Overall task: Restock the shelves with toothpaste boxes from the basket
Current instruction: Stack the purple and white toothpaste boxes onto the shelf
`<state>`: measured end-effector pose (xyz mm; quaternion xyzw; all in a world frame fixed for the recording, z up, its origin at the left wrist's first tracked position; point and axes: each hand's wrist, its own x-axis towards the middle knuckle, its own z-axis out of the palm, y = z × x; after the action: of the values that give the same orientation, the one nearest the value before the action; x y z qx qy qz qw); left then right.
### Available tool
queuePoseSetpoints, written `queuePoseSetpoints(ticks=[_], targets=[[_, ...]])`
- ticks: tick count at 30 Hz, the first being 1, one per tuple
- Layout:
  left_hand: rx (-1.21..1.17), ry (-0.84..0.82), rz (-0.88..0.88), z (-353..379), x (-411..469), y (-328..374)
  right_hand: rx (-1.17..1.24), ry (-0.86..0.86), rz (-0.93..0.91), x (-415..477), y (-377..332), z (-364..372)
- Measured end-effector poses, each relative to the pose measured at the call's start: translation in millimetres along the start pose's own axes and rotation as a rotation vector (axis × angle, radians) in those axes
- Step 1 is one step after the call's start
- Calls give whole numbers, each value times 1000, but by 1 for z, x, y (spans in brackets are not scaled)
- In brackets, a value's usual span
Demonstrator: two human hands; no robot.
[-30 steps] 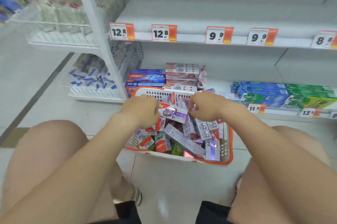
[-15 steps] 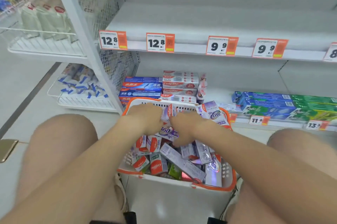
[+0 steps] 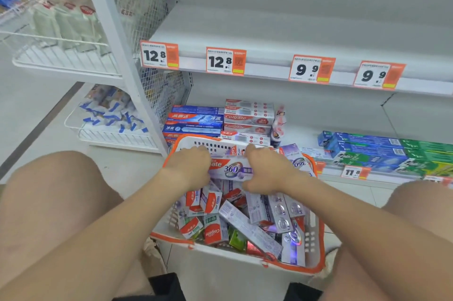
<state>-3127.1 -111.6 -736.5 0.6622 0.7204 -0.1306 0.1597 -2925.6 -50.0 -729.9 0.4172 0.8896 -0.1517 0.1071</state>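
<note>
Along the upper shelf edge (image 3: pixel 266 71), four orange-and-white tags read, left to right: first price tag (image 3: pixel 158 55) "12.8", second price tag (image 3: pixel 225 61) "12.8", third price tag (image 3: pixel 311 69) "9.9", fourth price tag (image 3: pixel 378 75) "9.9". Their small print is too fine for me to read.

At the right, on the lower shelf (image 3: pixel 301 134), the lower price tag (image 3: pixel 354 172) says "11.8".

On that shelf the red-and-white box (image 3: pixel 247 118) says "Colgate". The blue box (image 3: pixel 196 118) beside it shows "高露洁" and "冰爽".

The toothpaste box (image 3: pixel 231 168) between my left grip (image 3: pixel 188 168) and right grip (image 3: pixel 267 170) shows "…ate 360".

In the basket (image 3: pixel 310 237), a purple box (image 3: pixel 297 161) at its upper right carries "360" upside down. A red box (image 3: pixel 212 232) reads "Colgate" sideways.
</note>
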Motion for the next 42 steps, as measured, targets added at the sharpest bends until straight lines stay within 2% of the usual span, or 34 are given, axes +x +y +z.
queuePoseSetpoints(ticks=[2,4,6,10,13,19,22,24,26,30,35,40,42], targets=[[-40,-83,-5,4,-2,-1,-85,69,0,5,-11,-16],[-60,-244,17,14,-5,-3,-147,105,10,6,-18,-33],[-18,-320,48,31,-7,-4,-103,128,51,8,-15,-41],[122,-144,91,58,-2,-2,28,167,132,11,-10,-42],[81,-34,58,49,6,-5,34,173,109,15,-9,-52],[-249,372,-145,-15,-2,-32,94,262,46,17,-1,-79],[-574,526,-216,-48,-16,-43,243,342,37,11,-1,-90],[-838,608,-203,-63,-25,-47,344,402,1,6,-4,-96],[-1066,647,-153,-73,-31,-48,418,465,-48,1,-11,-103],[-1340,569,-124,-85,-35,-42,592,534,-122,-1,-24,-110],[-1246,630,-231,-107,-29,-32,623,535,-244,10,-29,-105],[-1198,668,-140,-139,-25,-21,647,499,-269,31,-32,-112],[-1131,712,-130,-151,-20,-13,741,485,-289,38,-35,-115]])
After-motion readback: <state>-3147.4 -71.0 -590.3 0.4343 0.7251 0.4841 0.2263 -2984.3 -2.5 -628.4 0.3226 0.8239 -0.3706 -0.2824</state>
